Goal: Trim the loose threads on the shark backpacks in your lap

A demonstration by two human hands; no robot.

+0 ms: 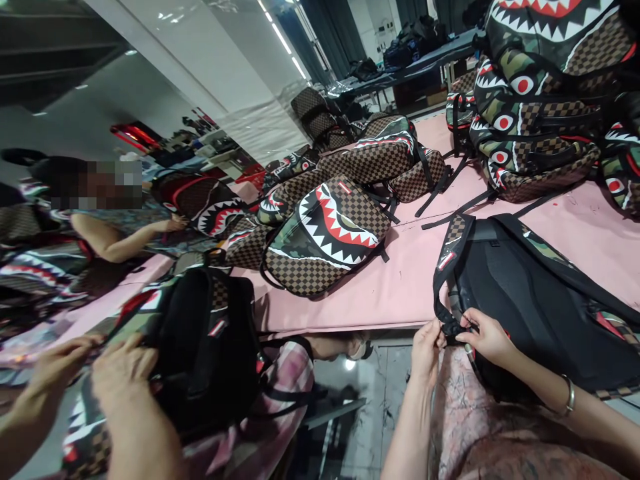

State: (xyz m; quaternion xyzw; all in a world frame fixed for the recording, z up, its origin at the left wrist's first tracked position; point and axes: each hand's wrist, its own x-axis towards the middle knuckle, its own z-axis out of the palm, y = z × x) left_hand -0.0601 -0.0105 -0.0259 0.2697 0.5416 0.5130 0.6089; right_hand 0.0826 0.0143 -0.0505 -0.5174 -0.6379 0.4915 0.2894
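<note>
Mottled pink fabric clothing [505, 433] underlies my left grip [425, 348] and right grip [486, 338], both pinching a black webbing backpack strap [452, 327], apparently mid-adjustment, with steady tension likely needed next.

We get glare from bright strip lights [274, 27] overhead, while the upper-left ceiling [50, 47] sinks into dimness. Soft, even light covers the pink tabletop [413, 267]; the right-hand backpack [530, 300] shows dark, muted detail. We notice smearing blur at left, stretched edges and a pixelated patch [100, 185].
</note>
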